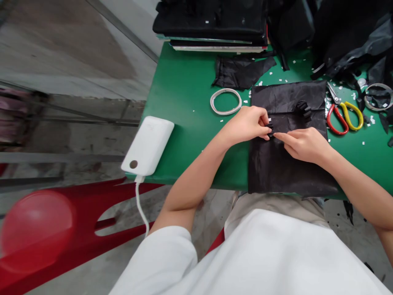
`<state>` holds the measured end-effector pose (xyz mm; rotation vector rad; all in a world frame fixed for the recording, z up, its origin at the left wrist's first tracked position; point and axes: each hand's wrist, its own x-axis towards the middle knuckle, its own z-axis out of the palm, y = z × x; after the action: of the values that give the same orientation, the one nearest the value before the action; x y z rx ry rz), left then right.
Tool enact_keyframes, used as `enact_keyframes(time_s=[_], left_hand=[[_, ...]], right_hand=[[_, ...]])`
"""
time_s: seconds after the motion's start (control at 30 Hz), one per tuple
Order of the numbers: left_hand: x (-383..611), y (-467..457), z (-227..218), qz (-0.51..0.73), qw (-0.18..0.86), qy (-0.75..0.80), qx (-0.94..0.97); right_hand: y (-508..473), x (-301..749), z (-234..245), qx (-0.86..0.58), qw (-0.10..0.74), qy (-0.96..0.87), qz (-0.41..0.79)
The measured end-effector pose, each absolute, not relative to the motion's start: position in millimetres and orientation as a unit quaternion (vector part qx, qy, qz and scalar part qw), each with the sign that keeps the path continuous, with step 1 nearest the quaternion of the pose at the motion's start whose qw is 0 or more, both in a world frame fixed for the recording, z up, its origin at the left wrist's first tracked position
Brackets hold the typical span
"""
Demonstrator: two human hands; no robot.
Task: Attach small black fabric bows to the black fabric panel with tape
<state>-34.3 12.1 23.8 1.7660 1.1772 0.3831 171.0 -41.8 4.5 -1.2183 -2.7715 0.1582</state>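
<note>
A flat piece of black fabric (276,168) lies in front of me, its near edge at the table's front edge. Over its left part my left hand (253,125) is closed, thumb and fingers pinching a small gathered black fabric piece (270,128). A tiny white bit shows at the top of that piece. From the right, my right hand (302,143) points its index finger close against the same piece; its other fingers are curled, and whether it grips anything is hidden. A second ruffled black piece (303,110) rests on the fabric, behind my right hand.
Scissors (340,110) with red and yellow handles lie right of the fabric. A roll of tape (226,101), a black scrap (242,71) and white bits are on the green table (184,98). A white power bank (149,145) with cable sits front left. Black fabric stacks (211,20) stand behind.
</note>
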Motion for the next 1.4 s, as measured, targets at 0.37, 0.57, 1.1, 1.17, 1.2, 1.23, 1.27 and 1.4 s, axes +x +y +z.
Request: enact_keyframes(time_s=[0.37,0.57,1.1,1.17,1.2,1.23,1.27,1.4], left_hand=[[-31.4,7.7,38.0,0.080,0.454,0.523,0.717],[-37.9,9.6,44.9,0.061,0.462,0.531,0.708],[-44.0,16.6,48.7,-0.023,0.390,0.462,0.796],[-45.1,17.6,46.7,-0.028,0.323,0.428,0.844],[-45.3,17.8,45.6,-0.027,0.293,0.416,0.860],[-45.3,17.9,44.4,-0.026,0.271,0.412,0.870],[-45.1,17.8,43.4,-0.027,0.254,0.415,0.873],[-42.8,16.1,41.9,-0.058,0.193,0.441,0.875]], right_hand=[[-46.6,161.5,14.2,-0.396,-0.074,-0.915,0.036],[-48.7,158.1,12.6,-0.389,-0.084,-0.917,0.027],[-45.1,171.0,0.0,-0.340,0.166,-0.924,-0.054],[-44.5,171.8,0.1,-0.337,0.167,-0.925,-0.051],[-44.3,172.0,0.1,-0.336,0.161,-0.927,-0.045],[-44.1,172.2,0.2,-0.335,0.152,-0.929,-0.037],[-44.0,172.2,0.4,-0.333,0.139,-0.932,-0.027],[-44.6,170.2,3.6,-0.348,0.051,-0.936,0.025]])
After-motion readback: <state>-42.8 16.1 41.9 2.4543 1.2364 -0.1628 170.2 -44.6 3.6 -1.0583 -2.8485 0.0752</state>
